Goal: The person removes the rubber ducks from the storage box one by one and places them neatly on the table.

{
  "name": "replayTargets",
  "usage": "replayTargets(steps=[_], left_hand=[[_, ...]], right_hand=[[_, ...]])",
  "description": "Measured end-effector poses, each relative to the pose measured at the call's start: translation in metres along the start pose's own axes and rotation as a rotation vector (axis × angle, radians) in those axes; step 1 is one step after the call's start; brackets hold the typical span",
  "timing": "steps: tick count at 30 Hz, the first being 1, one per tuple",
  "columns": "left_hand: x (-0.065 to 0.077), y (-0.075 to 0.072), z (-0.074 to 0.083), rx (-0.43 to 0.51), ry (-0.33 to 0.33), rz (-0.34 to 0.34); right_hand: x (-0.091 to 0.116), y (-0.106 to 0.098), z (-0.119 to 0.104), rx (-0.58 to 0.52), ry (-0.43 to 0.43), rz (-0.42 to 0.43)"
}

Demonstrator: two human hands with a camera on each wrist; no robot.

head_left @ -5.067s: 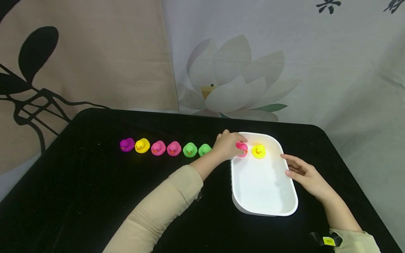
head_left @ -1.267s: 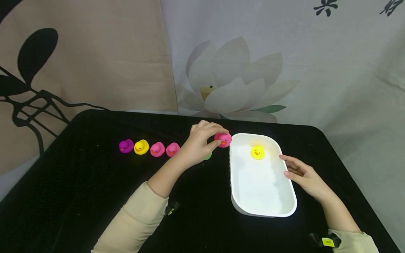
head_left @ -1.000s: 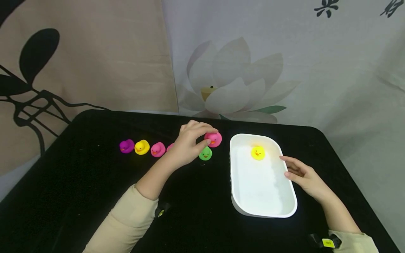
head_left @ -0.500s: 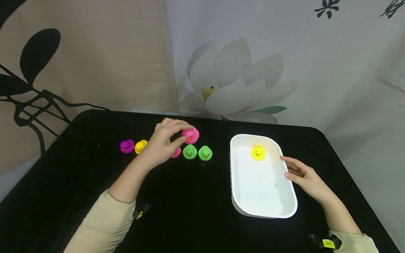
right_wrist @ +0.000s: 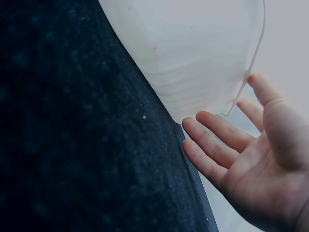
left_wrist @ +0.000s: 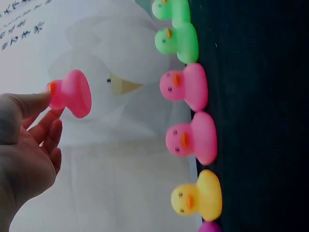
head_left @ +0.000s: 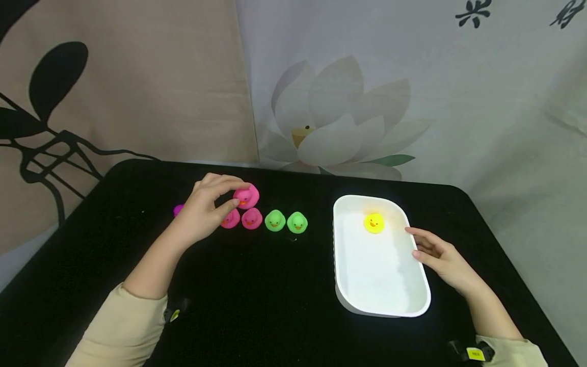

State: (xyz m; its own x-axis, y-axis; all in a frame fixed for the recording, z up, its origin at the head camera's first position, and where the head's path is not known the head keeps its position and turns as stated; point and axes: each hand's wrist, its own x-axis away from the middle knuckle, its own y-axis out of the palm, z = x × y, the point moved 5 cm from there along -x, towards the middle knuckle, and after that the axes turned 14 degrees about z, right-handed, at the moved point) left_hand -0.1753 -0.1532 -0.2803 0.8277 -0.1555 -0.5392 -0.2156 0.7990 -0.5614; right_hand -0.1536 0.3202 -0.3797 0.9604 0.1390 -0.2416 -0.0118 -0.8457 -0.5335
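Observation:
My left hand (head_left: pixel 202 210) pinches a pink rubber duck (head_left: pixel 247 195) between thumb and fingers. In the left wrist view that duck (left_wrist: pixel 75 94) hangs above the table, apart from the row of ducks. Below it stand two pink ducks (head_left: pixel 251 219) and two green ducks (head_left: pixel 275 220). A yellow duck (left_wrist: pixel 198 197) continues the row, hidden behind my left hand in the head view. At the row's left end a purple duck (head_left: pixel 178 209) is partly covered. My right hand (head_left: pixel 442 257) touches the right rim of a white tray (head_left: pixel 382 306), fingers loosely extended.
One yellow duck (head_left: pixel 373 223) sits inside the tray toward its far end. The black-covered table (head_left: pixel 257 295) ends at a printed cloth backdrop (head_left: pixel 339 117) behind it. Dark wrist devices show at both sleeves.
My left hand has lifted the pink duck out of the tray and carried it left, past the green ducks, to above the pink ones. My right hand has stayed at the tray rim.

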Motion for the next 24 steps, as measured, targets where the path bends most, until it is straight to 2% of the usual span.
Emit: replayTargets(steps=[13, 24], left_hand=[[0.007, -0.028, -0.02, -0.037, -0.017, 0.02], [0.012, -0.054, -0.04, -0.075, -0.128, 0.018]], right_hand=[[-0.001, 0.0, -0.003, -0.015, 0.006, -0.005], [-0.001, -0.001, -0.002, 0.005, 0.017, 0.002]])
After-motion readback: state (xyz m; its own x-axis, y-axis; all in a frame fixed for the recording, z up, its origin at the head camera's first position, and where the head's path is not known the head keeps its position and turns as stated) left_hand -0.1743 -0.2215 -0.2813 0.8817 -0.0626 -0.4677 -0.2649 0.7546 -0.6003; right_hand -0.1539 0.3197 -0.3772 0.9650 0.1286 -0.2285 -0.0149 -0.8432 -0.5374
